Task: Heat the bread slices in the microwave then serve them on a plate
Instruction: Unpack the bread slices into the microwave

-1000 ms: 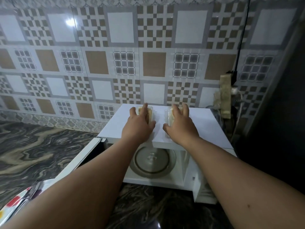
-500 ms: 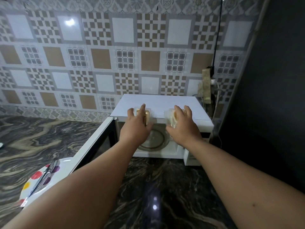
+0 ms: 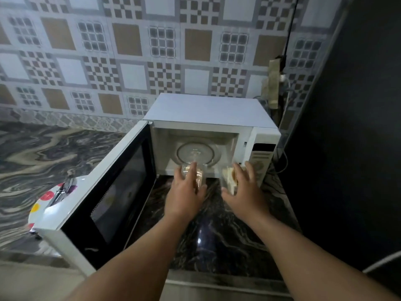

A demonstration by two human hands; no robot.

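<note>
Both hands are extended in front of the open cavity of the white microwave (image 3: 208, 109), which stands on the dark marbled bench (image 3: 217, 240) against the patterned tile wall (image 3: 130, 51).

Left hand (image 3: 184, 192): grip closed around a bread slice in clear wrapping (image 3: 198, 178). The fingers curl over the top of the item, and the thumb is at its right side. The item is held just in front of the cavity's lower edge, above the bench.

Right hand (image 3: 244, 190): grip closed around a second bread slice (image 3: 229, 177), pale with a browner centre, also seen through clear wrapping. It is held at the same height, in front of the cavity's right side and near the control panel (image 3: 260, 157).

The two slices are apart, one per hand; neither rests on the glass turntable (image 3: 198, 153), which lies inside the cavity.

The microwave door (image 3: 104, 192) is swung fully open to the left; its dark window faces the camera.

A white plate with coloured spots (image 3: 41, 205) sits on the bench beyond the door, partly hidden by it, with a metal utensil (image 3: 61, 191) lying on it.

Markings on the control panel are too blurred to read. No brand name or label is legible anywhere.
</note>
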